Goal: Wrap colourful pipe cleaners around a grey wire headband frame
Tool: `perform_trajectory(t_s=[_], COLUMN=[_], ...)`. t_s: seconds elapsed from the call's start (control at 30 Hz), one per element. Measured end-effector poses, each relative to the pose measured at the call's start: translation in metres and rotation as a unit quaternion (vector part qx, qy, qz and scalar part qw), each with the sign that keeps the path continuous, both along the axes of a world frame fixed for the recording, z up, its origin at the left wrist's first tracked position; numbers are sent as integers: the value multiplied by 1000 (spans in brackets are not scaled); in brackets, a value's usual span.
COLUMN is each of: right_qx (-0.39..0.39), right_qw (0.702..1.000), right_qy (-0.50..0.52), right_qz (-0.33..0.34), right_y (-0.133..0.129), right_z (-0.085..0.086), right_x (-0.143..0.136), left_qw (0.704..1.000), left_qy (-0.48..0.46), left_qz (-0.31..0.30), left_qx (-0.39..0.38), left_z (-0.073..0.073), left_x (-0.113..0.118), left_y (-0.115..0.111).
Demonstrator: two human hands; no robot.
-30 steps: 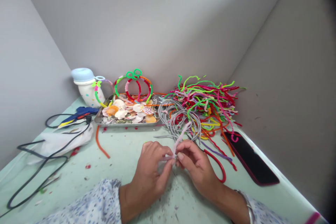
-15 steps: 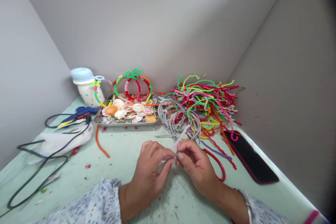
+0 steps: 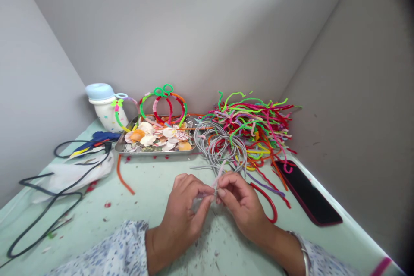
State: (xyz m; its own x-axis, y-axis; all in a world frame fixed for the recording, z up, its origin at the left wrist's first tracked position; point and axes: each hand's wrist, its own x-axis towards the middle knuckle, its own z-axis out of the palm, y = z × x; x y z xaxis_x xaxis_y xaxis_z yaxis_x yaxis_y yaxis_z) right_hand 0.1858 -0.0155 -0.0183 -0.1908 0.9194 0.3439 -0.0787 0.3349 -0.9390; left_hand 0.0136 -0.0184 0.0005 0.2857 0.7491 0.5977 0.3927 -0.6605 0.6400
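Observation:
Near the middle of the table, my left hand and my right hand meet with their fingertips pinched together. Between them is a pale pink pipe cleaner, whose upper end sticks up above the fingers. The part at the fingertips is small and mostly hidden. Just beyond my hands lie coils of grey wire. A red curved piece rests beside my right hand.
A metal tray of shells stands at the back, with pipe-cleaner hoops behind. Bottle, pliers, plastic bag and black cable are left. Right are a pipe-cleaner pile and a phone.
The upper end of the pink pipe cleaner has tilted slightly left and sits lower. My hands remain pinched in nearly the same place.

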Motion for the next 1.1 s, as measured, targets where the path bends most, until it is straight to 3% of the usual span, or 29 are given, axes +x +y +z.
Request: perform_trajectory(t_s=[1.1], right_qx=[27], right_qw=[999], right_qy=[-34], right_qz=[-21], right_y=[0], right_z=[4], right_x=[-1], left_qw=[1000], left_qy=[9], left_qz=[20], left_qx=[-16], left_z=[-2], left_x=[0], left_y=[-1])
